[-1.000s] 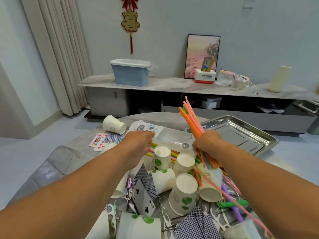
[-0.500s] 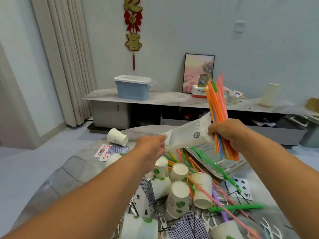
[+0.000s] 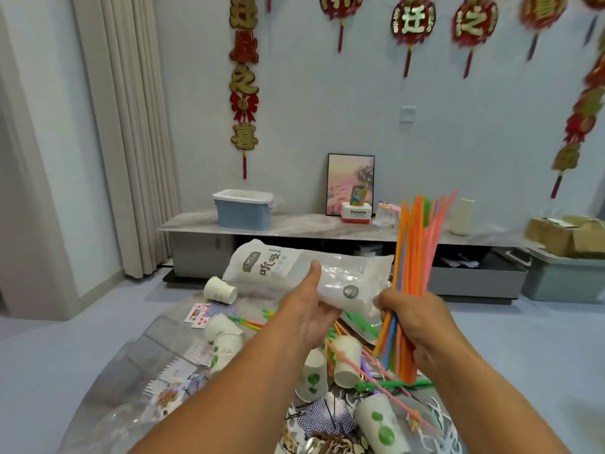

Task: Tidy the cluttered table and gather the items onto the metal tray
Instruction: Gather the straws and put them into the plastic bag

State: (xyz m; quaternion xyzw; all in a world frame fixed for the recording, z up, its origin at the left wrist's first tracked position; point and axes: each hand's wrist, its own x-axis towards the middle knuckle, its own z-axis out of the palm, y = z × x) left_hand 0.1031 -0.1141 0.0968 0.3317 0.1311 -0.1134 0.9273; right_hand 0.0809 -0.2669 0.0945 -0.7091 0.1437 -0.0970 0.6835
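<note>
My right hand (image 3: pixel 412 326) grips a bundle of coloured straws (image 3: pixel 414 257), held upright above the table. My left hand (image 3: pixel 307 312) holds a clear plastic straw bag (image 3: pixel 311 273) with printed labels, thumb on top, lifted in front of me. The bag's right end reaches the fingers of my right hand. Only a sliver of the metal tray (image 3: pixel 365 332) shows beneath the bag and my hands. Paper cups with green leaves (image 3: pixel 347 360) lie tipped on the table, with loose straws (image 3: pixel 383 385) scattered among them.
Playing cards (image 3: pixel 199 316) and a tipped white cup (image 3: pixel 220 290) lie at the table's far left. Floss picks (image 3: pixel 438 417) and hairpins lie near the front. A long sideboard (image 3: pixel 327 231) with a blue bin (image 3: pixel 244 209) stands against the wall.
Both hands rose from the table. The left hand lifted the straw bag off the pile and turned it flat; the right hand brought the straw bundle upright beside it. The view tilted upward.
</note>
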